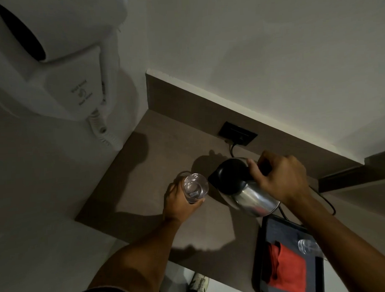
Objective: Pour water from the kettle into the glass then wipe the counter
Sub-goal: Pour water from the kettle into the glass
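1. Steel-bodied kettle (pixel 254 198) with a black lid, tipped over toward the glass (pixel 195 187), spout end just beside the glass rim. Can't tell if water is actually running.
2. Right hand (pixel 280 177) clamped around the kettle's black handle, holding it up off the counter (pixel 134 191).
3. Left hand (pixel 178 201) wrapped around the clear glass, fingers curled on its far side, thumb on the near side. Glass tilted a bit, mouth facing up at the camera; can't tell whether its base touches the counter.
4. Brown counter tucked into a corner of white walls, with shadows of both arms across it.
5. Dark tray (pixel 275 230) at the near right of the counter, holding a red cloth (pixel 287 267) and a second clear glass (pixel 306 246) half hidden by the right forearm.
6. Black wall socket (pixel 238 133) on the brown backsplash behind the kettle, with a black cord (pixel 326 202) trailing along the counter past the right wrist.
7. White wall-mounted hair dryer (pixel 53 70) at upper left, with a coiled cord under it. Some grey lettering and a logo on its base, too blurry to read.
8. No brand visible on the kettle or glasses either.
9. White shoe (pixel 198 283) on the floor below the counter edge.
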`<state>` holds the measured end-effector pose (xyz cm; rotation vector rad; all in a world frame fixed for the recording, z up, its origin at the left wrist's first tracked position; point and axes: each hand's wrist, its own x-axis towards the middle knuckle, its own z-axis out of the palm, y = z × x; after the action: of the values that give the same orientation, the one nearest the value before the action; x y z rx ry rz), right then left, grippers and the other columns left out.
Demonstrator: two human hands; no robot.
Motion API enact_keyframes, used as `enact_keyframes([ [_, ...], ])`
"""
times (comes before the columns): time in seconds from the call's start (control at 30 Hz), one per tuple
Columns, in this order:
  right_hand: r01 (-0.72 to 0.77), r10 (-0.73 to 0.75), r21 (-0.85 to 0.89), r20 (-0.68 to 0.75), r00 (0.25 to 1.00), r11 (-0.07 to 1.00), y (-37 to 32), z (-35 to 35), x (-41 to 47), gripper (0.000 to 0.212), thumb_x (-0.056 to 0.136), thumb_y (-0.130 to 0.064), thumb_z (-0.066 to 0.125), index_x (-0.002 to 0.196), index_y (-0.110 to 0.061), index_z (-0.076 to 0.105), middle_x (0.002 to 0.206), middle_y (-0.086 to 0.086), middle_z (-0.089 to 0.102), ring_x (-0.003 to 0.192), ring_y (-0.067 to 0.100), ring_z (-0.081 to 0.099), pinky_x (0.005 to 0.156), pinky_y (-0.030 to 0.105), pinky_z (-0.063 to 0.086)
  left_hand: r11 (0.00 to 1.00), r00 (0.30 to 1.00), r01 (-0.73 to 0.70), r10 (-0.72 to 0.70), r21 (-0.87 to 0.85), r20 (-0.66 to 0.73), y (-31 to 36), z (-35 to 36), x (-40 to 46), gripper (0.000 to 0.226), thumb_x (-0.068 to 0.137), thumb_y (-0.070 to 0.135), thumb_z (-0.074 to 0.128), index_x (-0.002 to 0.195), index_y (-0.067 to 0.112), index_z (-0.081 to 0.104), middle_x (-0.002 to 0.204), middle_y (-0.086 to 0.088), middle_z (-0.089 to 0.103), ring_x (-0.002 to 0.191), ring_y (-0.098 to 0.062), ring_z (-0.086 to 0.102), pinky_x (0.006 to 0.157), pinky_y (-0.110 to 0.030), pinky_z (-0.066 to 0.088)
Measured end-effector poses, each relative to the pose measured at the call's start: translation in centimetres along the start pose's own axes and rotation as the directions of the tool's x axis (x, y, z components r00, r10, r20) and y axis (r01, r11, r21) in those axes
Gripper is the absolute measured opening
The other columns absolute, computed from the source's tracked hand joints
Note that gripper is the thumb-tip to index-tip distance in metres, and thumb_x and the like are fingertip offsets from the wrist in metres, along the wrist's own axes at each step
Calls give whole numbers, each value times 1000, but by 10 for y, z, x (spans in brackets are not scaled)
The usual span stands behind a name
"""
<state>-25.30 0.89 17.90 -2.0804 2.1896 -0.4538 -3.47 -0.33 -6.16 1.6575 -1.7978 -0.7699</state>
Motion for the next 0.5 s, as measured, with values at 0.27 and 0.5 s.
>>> enact_keyframes([
  [0.27,82,-72,-117,85,994,990,-16,9,9,41,88,-58,41,67,-24,49,48,-7,45,40,11,46,43,24,43,999,999,-32,32,-15,-20,2,-3,0,91,54,65,73,129,20,48,121,-5,65,111,-22,61,93,-24,43],
  [0.5,95,-67,-183,153,986,978,-24,10,13,39,90,-57,42,71,-24,49,53,-6,49,44,11,46,46,26,45,1000,1000,-17,17,-11,-25,2,-1,1,91,52,68,69,129,25,45,120,-3,65,109,-21,61,91,-23,42],
])
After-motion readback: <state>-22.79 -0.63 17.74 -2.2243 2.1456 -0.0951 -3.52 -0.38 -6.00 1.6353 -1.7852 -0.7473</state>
